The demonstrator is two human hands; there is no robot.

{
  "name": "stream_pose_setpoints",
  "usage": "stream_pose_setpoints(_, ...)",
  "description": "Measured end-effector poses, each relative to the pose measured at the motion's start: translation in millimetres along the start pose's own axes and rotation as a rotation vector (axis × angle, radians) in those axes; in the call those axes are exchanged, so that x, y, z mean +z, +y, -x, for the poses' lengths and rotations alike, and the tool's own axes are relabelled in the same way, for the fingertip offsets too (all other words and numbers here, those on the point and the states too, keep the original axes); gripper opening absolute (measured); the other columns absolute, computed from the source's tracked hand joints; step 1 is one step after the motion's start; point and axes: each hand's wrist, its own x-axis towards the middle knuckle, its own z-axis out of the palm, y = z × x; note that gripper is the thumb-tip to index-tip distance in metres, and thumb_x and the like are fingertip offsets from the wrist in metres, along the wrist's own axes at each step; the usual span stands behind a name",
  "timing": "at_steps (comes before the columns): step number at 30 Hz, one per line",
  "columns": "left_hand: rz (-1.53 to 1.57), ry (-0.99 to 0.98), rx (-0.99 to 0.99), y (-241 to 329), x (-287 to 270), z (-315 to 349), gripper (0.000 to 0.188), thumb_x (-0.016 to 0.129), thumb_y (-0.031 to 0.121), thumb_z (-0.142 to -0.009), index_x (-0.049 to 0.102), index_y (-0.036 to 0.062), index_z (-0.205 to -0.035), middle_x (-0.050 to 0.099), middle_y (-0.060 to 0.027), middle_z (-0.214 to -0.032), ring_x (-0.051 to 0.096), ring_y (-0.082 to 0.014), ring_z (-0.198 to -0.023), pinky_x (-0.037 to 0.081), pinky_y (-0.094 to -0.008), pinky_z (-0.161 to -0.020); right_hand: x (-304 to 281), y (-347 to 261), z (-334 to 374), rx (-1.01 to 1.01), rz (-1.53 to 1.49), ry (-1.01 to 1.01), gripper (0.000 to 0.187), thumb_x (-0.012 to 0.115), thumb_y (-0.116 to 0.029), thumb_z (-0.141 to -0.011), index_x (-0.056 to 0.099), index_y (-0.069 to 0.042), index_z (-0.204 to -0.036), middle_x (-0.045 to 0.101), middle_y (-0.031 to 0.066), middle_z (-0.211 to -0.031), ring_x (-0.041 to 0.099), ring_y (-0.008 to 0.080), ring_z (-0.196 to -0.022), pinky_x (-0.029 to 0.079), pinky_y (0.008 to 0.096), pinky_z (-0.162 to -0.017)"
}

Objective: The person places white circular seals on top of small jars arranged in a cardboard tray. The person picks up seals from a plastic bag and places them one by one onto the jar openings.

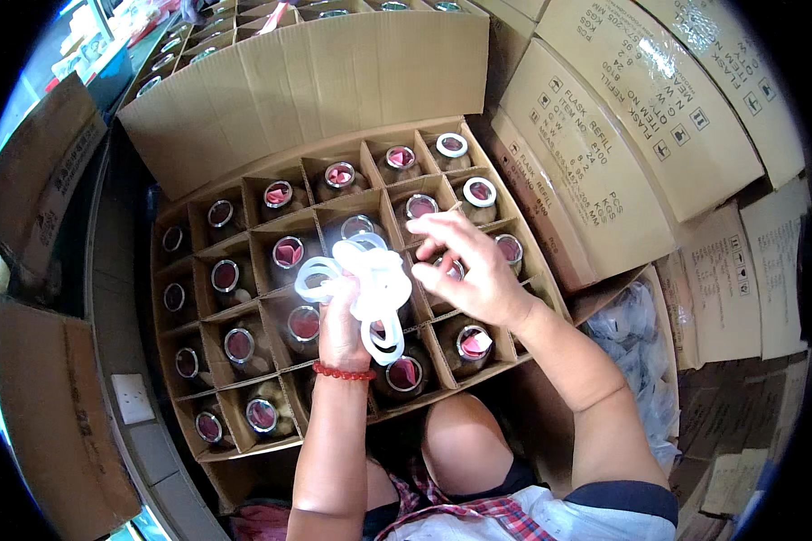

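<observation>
Rings (370,284), white and rubbery, bunched in left hand (343,325), held above open carton (334,162) of flasks (404,374). Left hand clenched around the bunch, red bead bracelet (344,371) at the wrist. Right hand (469,270) hovering just beside the bunch, fingers curled and pinching toward a loop at its top edge; grip on a single ring cannot be told for certain. Flasks standing upright, one to each cardboard cell, mouths up, pink inside most necks. White rings already seated on a few flasks in the far right cells (451,144); most of the rest bare.

Likely trouble: loops tangled together, so pulling one free could drag out two or three and drop them among the cells. A dropped ring could slide down beside a flask, out of easy reach. Glass necks close beneath both hands, so a sharp tug ending in a knock could chip a rim. Loose grip on the bunch could spill the lot. Stacked cartons (604,117) crowding the right side, leaving little elbow room. Bare knee (465,442) pressed against the near wall of the carton.
</observation>
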Motion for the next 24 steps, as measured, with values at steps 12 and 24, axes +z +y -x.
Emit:
stream_pose_setpoints(12, -0.280, 0.043, -0.078, -9, 14, 2, 0.025, 0.072, 0.011, -0.081, 0.061, 0.0053, -0.103, 0.065, -0.0053, -0.084, 0.062, -0.0117, -0.062, 0.044, -0.0228, -0.040, -28, 15, 10, -0.293, 0.372, -0.080, 0.020, 0.066, 0.001, -0.078, 0.067, 0.001, -0.098, 0.061, 0.0108, -0.109, 0.064, 0.0232, -0.089, 0.054, 0.0334, -0.078)
stream_pose_setpoints(24, -0.415, 0.100, 0.005, -6, 22, 3, 0.037, 0.067, -0.006, -0.077, 0.059, 0.0007, -0.112, 0.067, -0.0104, -0.102, 0.067, -0.0194, -0.086, 0.056, -0.0305, -0.069, -78, 50, 34, -0.062, 0.792, 0.069, 0.017, 0.061, -0.007, -0.083, 0.065, -0.002, -0.099, 0.062, 0.0109, -0.105, 0.063, 0.0281, -0.094, 0.053, 0.0365, -0.080)
